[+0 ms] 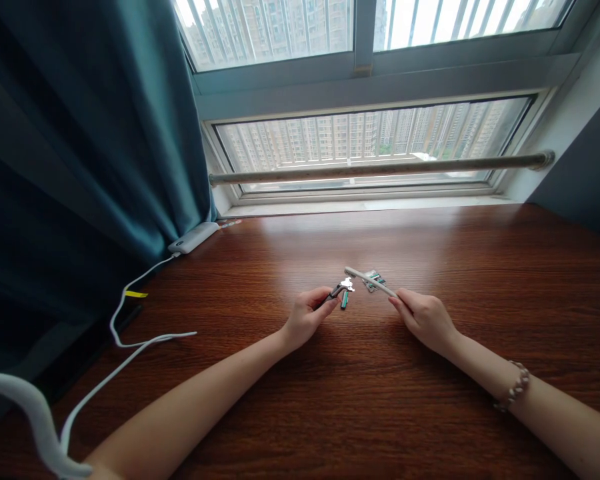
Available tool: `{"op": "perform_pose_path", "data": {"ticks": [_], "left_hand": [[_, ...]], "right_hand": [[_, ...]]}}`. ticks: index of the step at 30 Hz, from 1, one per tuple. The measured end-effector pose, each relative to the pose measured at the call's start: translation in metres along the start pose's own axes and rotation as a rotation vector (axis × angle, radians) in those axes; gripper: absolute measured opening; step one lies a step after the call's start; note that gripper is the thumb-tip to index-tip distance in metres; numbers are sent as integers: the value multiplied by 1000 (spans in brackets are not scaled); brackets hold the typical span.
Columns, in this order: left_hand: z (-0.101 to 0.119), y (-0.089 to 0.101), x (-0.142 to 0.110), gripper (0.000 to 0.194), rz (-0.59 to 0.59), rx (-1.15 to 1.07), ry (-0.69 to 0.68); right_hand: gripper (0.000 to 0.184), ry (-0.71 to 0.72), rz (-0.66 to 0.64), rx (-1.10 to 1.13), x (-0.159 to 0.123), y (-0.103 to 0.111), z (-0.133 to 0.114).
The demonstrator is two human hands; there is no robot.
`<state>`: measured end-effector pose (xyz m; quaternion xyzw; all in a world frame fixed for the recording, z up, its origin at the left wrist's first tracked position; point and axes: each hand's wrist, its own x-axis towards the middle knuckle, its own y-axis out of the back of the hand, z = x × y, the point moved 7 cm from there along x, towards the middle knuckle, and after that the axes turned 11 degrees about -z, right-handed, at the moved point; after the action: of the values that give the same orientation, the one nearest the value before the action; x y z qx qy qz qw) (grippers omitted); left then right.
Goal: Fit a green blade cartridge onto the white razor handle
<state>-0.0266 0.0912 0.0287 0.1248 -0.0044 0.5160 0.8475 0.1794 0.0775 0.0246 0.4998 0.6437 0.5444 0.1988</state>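
- Gripping a dark-handled razor point(336, 291), the left hand point(305, 319) is closed, with the razor's bright head near the brush's bristles.
- Right hand point(430, 321): closed on the end of a pale toothbrush point(373, 281), bristles at its far end.
- Table point(290, 407): one green piece point(345, 300) beside the razor; a small cluster point(375, 279) by the toothbrush.
- Far left: white device point(195, 238) with cable point(147, 272), near the curtain point(145, 133).

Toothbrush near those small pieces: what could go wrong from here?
The toothbrush crosses the cluster of small pieces in view; a low stroke could scatter them.
The lone green piece sits by the dark-handled tool and might get nudged.
Glare whitens the tool's tip, so missed spots may go unseen.
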Motion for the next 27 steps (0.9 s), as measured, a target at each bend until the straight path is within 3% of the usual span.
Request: {"op": "perform_pose_path", "data": {"ticks": [6,10,14,19,24,27], "left_hand": [[-2,-1,0,20,-25,-48,2],[-5,-3,0,22,-49,-95,-8],[-8,-3,1,22,-70,-163,-8],[-10,-6,3,22,-139,-275,-26],[-13,-6,5,19,-158,-329,-30],[-14,-6,5,19,-168,-346,-28]], "right_hand": [[26,88,-17,16,-2,-1,-6],[27,11,2,-22,-1,0,-1],[24,116,-22,28,-1,-1,-7],[25,0,-6,51,0,1,0],[18,92,-129,148,2,-9,-7],[20,22,-122,148,3,-11,-1]]}}
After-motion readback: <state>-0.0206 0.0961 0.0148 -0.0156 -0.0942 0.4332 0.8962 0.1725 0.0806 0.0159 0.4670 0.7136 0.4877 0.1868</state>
